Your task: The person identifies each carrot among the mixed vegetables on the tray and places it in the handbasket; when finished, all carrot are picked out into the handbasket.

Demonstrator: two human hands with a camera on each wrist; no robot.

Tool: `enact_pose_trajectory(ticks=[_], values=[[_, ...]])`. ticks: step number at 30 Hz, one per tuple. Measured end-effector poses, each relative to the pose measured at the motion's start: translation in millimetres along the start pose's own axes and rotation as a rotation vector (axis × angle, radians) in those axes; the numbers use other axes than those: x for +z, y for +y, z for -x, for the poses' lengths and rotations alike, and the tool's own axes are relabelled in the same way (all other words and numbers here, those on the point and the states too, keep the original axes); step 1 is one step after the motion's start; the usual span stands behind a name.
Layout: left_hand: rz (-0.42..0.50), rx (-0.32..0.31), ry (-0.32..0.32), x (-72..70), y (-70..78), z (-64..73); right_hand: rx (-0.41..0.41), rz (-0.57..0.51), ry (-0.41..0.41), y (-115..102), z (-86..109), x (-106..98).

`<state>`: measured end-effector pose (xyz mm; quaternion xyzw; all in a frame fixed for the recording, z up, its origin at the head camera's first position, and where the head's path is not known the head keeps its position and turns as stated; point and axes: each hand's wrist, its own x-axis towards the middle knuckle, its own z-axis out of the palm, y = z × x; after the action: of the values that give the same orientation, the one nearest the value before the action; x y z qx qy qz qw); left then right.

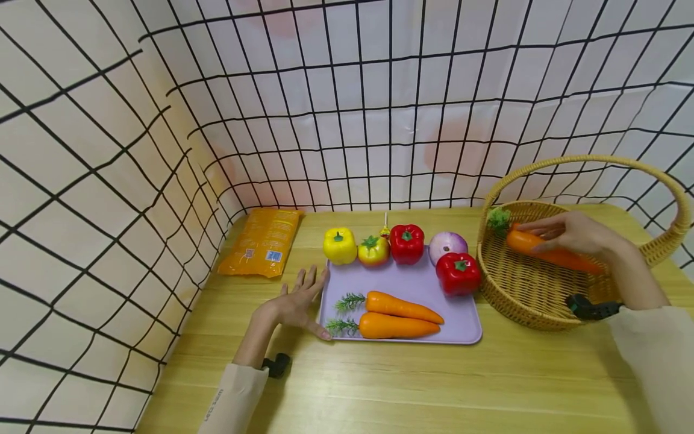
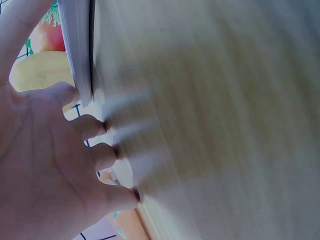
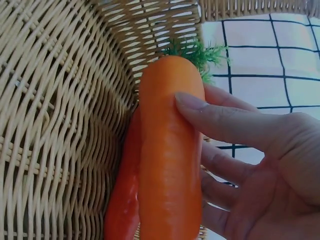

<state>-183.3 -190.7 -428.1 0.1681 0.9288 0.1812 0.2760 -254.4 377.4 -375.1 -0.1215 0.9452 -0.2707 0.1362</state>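
In the head view my right hand (image 1: 582, 235) holds an orange carrot (image 1: 526, 242) inside the wicker basket (image 1: 517, 292). The right wrist view shows its thumb and fingers on opposite sides of the carrot, whose green top (image 3: 202, 55) points at the basket wall. Behind that carrot lies a long reddish-orange thing (image 3: 125, 185), partly hidden. My left hand (image 1: 295, 304) spreads its fingers at the left edge of the lilac tray (image 1: 390, 280), thumb by the near corner. Two carrots (image 1: 403, 306) lie side by side on the tray, green tops leftward.
Along the tray's far side sit a yellow pepper (image 1: 340, 246), a red-yellow tomato (image 1: 373, 251), two red peppers (image 1: 458, 274) and a purple onion (image 1: 447, 244). An orange packet (image 1: 262, 242) lies at the back left. The basket's tall handle (image 1: 582, 159) arches over it. Black-gridded walls enclose the table.
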Motion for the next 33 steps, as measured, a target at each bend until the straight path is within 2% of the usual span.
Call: enact_pose_trajectory(ticks=[3,9,13,20,26,33], values=[[0.003,0.002,0.001,0.5,0.2,0.5,-0.001,0.002,-0.019,2.7,-4.4,-0.5],[0.002,0.004,0.001,1.1,0.2,-0.4,0.021,-0.081,-0.064,11.5,-9.4,5.3],[0.008,0.01,0.0,1.2,0.5,-0.8,0.031,-0.097,-0.075,16.0,-10.9,10.6],[0.011,0.012,0.008,1.5,1.1,-0.9,0.028,-0.07,-0.043,25.5,-14.6,16.2],[0.009,0.004,0.012,0.8,1.0,-1.5,-0.016,-0.018,0.0,35.9,-13.8,20.1],[0.013,-0.001,0.008,0.6,-0.2,-1.4,-0.012,-0.085,0.017,39.3,-12.4,23.2]])
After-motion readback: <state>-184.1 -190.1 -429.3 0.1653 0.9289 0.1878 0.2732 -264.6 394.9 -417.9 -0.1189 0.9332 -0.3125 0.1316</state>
